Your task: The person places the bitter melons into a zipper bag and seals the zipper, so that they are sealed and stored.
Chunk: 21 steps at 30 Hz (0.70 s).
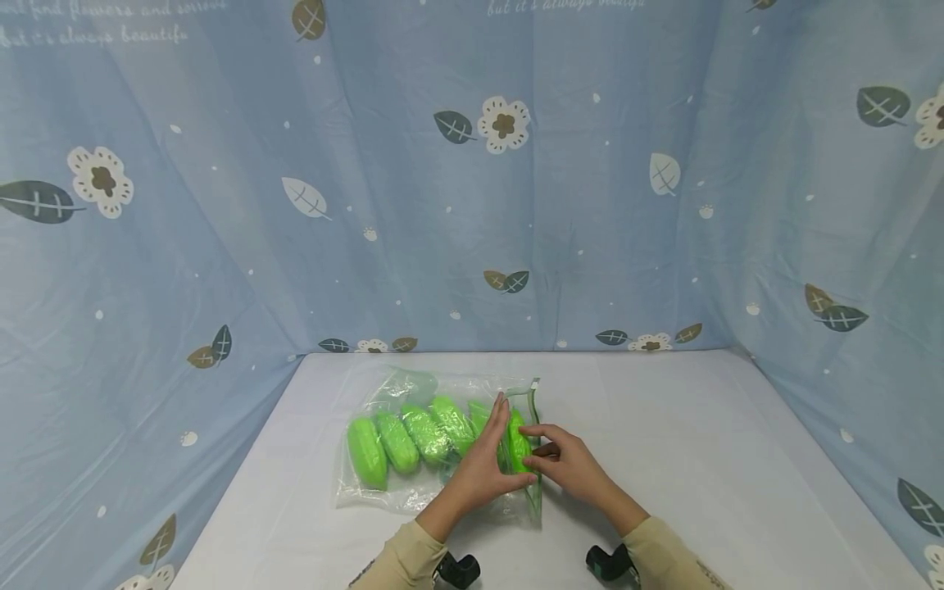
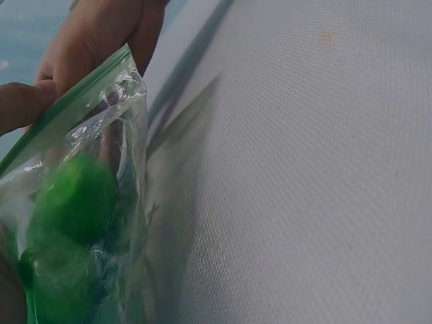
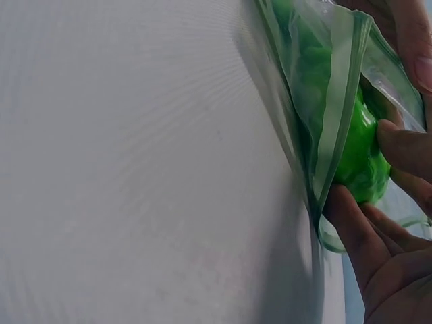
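Note:
A clear zip bag (image 1: pixel 354 492) with a green closure strip lies on its side, its mouth facing right. Several bright green cucumber-like vegetables (image 1: pixel 366 453) are lined up inside. At the mouth, my right hand (image 1: pixel 578 467) pinches one glossy, bumpy green cucumber-like vegetable (image 3: pixel 358 155) between thumb and fingers, and the bag's edge partly covers it. My left hand (image 1: pixel 475 475) is on the bag near the mouth, fingers straight and thumb spread toward the strip. In the left wrist view, that thumb (image 2: pixel 27 104) touches the green strip (image 2: pixel 74 91).
A white-covered table (image 1: pixel 664 410) is under the bag. Blue patterned curtains (image 1: pixel 413 229) stand at the back and on both sides. Dark wrist-camera mounts (image 1: pixel 608 564) show below the wrists.

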Tool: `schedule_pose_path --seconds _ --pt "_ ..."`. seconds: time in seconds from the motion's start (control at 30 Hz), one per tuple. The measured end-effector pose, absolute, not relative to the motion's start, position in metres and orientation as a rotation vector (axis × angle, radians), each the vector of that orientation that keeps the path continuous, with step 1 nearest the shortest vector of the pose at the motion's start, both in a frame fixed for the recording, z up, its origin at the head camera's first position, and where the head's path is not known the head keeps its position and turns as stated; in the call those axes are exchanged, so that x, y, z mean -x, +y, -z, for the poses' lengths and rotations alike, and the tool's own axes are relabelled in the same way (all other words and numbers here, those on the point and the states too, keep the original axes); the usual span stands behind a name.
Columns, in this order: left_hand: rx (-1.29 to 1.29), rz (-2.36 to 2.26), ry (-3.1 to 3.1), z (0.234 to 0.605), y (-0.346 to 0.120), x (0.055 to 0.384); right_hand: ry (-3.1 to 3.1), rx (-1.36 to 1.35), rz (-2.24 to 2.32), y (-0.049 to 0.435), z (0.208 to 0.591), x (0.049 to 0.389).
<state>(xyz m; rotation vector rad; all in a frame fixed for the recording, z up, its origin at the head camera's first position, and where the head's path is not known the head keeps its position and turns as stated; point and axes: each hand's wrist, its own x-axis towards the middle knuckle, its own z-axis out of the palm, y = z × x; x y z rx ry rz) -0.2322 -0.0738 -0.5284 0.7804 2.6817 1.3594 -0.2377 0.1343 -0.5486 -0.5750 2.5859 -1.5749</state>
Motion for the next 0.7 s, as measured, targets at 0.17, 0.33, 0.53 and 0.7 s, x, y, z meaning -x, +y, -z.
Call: schedule_pose_path --seconds 0.17,0.33,0.53,0.7 --pt "-0.783 -1.354 2.687 0.5294 -0.0737 0.2323 2.595 0.572 1.557 0.133 0.5485 0.2382" --pt "-0.779 -1.351 2.692 0.5297 -0.0733 0.2325 2.636 0.567 1.515 0.1324 0.548 0.2387" --pt "-0.775 -1.343 2.696 0.5303 -0.073 0.2323 2.646 0.569 1.494 0.1324 0.5485 0.2401" --pt "-0.777 -1.337 2.698 0.5319 -0.0728 0.2323 2.649 0.569 1.49 0.1329 0.5479 0.2398"
